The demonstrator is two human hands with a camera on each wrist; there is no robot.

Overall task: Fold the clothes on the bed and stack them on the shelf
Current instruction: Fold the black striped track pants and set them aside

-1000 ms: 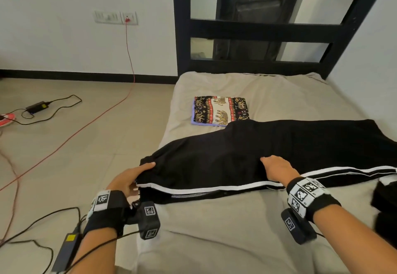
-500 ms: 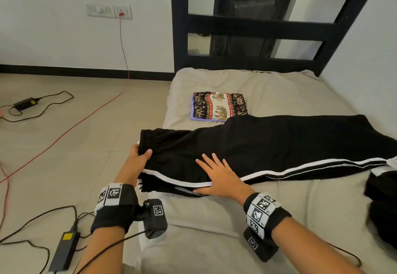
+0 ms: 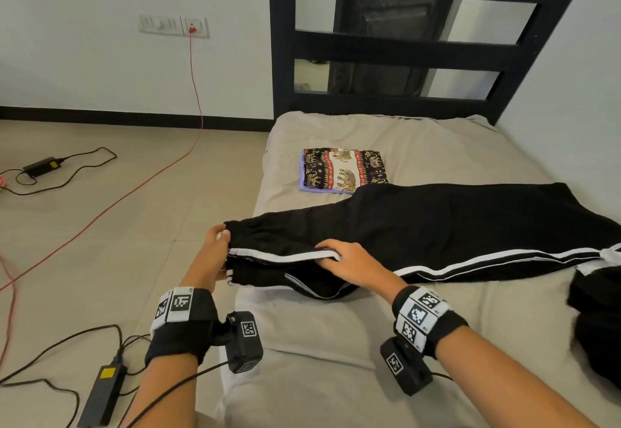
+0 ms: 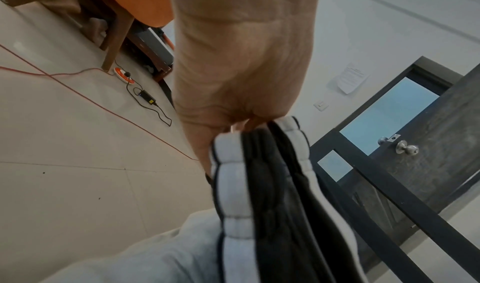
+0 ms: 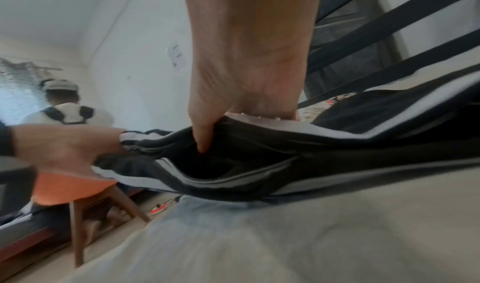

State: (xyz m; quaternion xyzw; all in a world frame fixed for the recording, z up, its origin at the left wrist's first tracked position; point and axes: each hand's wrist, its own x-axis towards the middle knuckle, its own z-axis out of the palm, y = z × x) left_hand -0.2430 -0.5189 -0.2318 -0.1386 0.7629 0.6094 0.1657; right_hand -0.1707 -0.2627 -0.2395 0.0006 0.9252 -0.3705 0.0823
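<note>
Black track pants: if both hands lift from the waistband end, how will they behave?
Likely floppy: the black track pants sag between the left hand and right hand. The legs would probably trail over the bed. Probably light: a finger-and-thumb grip holds the raised waistband.

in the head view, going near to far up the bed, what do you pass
right hand → black track pants → folded elephant-print cloth → bare sheet → black headboard
</note>
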